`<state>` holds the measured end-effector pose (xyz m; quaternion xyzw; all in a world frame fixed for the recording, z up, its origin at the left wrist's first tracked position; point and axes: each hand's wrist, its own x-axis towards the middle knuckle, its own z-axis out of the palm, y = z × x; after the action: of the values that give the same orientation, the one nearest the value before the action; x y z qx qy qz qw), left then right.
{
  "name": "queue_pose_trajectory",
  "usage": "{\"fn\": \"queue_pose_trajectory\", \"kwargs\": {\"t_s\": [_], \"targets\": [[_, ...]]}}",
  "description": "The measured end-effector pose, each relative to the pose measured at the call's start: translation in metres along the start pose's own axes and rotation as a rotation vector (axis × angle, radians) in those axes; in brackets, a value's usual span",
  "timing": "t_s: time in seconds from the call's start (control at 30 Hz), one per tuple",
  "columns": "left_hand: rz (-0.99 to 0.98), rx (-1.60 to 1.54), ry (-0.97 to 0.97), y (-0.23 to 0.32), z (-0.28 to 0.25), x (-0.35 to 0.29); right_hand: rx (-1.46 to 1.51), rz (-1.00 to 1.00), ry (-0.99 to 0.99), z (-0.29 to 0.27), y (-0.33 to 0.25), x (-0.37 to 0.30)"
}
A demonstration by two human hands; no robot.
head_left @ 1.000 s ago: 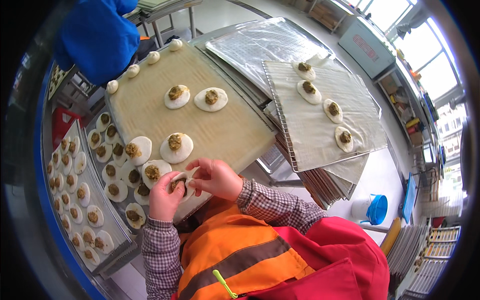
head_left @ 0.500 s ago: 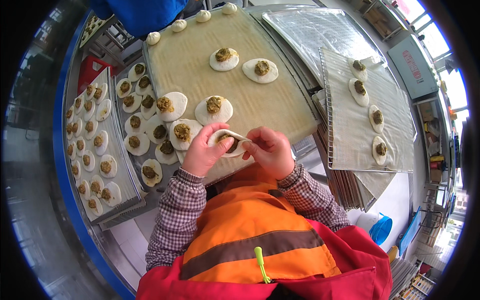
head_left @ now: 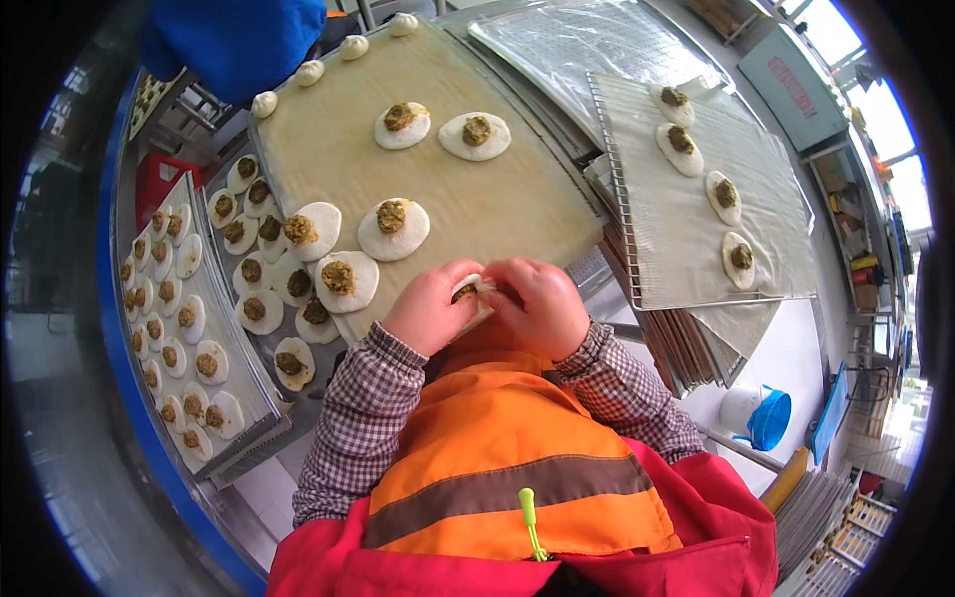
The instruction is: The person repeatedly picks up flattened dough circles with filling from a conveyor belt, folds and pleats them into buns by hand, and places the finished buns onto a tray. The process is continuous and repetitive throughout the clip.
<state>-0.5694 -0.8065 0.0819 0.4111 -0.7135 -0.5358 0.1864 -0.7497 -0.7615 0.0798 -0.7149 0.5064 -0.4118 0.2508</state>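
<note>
Between my two hands is a filled bun (head_left: 468,291), its white dough partly folded around brown filling. My left hand (head_left: 435,303) cups it from the left, fingers curled round the dough. The fingers of my right hand (head_left: 538,306) pinch the dough's edge on the right. Most of the bun is hidden behind the hands. Just left of my left hand, a flat dough round with filling (head_left: 347,282) lies on the cloth-lined tray (head_left: 497,204); another filled round (head_left: 394,229) sits farther up. Several closed buns (head_left: 309,73) line that tray's far left edge.
More filled dough rounds cover a dark tray (head_left: 261,343) and a lighter tray (head_left: 189,363) on the left. On the right, a wire rack with cloth (head_left: 696,249) holds several filled rounds above stacked trays. A blue-rimmed bucket (head_left: 768,418) stands below. Someone in blue (head_left: 234,45) is at the far left.
My hands have drawn closer together, and the dough, wider and more open before, is gathered further over its filling. The view has shifted, so the trays appear farther left.
</note>
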Motion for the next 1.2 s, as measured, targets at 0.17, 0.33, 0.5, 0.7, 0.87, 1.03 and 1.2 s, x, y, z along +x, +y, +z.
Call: {"fn": "queue_pose_trajectory", "kwargs": {"t_s": [0.17,0.33,0.5,0.7,0.87,1.03,1.2], "targets": [[0.014,-0.588,0.106,-0.005,0.014,0.005,0.288,0.298,-0.020,-0.008,-0.005,-0.008],[0.078,-0.206,0.215,-0.006,0.017,-0.006,0.441,0.372,-0.031,0.000,-0.007,-0.003],[-0.035,-0.050,-0.012,-0.002,0.000,-0.010,0.180,0.267,-0.200,0.002,-0.006,-0.001],[0.008,-0.191,0.028,-0.005,0.000,-0.008,0.205,0.202,-0.116,0.010,-0.005,0.000],[-0.151,-0.648,0.239,-0.016,0.006,-0.017,0.588,0.457,-0.142,0.015,-0.003,0.010],[-0.276,-0.503,0.289,-0.023,0.007,-0.013,-0.009,-0.109,0.003,0.017,-0.003,0.013],[0.008,-0.533,0.212,-0.026,0.006,-0.011,0.390,0.307,-0.124,0.018,0.005,0.013]]}}
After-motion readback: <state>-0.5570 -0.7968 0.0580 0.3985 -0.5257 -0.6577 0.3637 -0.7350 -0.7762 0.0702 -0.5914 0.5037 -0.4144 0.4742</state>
